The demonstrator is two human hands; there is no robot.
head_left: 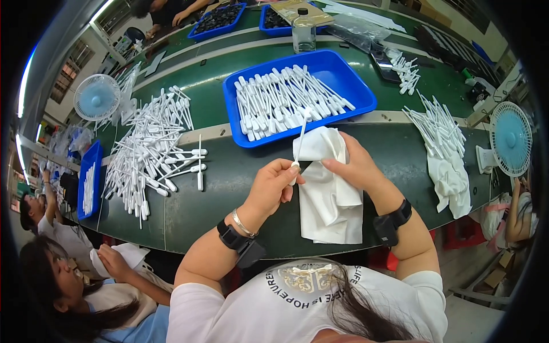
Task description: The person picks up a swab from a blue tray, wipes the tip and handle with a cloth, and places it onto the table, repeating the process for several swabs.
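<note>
Between thumb and fingers, my left hand point(273, 182) pinches a slim white plastic stick point(301, 139) with a thicker handle end. The stick stands nearly upright, its upper end just over the front edge of a blue tray point(351, 80). My right hand point(359, 163) grips a white cloth point(331, 214), which hangs in folds over the table's near edge and lies against the stick. Part of the stick is hidden by my left fingers. Inside the tray, many similar white sticks point(280, 103) lie in a packed row.
A loose heap of white sticks point(143, 143) spreads on the left; a smaller bunch point(437, 128) lies right, beside a crumpled white cloth point(452, 180). Two fans point(97, 98) flank the table. A glass bottle point(303, 33) and blue trays with black parts point(217, 22) stand farther back. Co-workers sit nearby.
</note>
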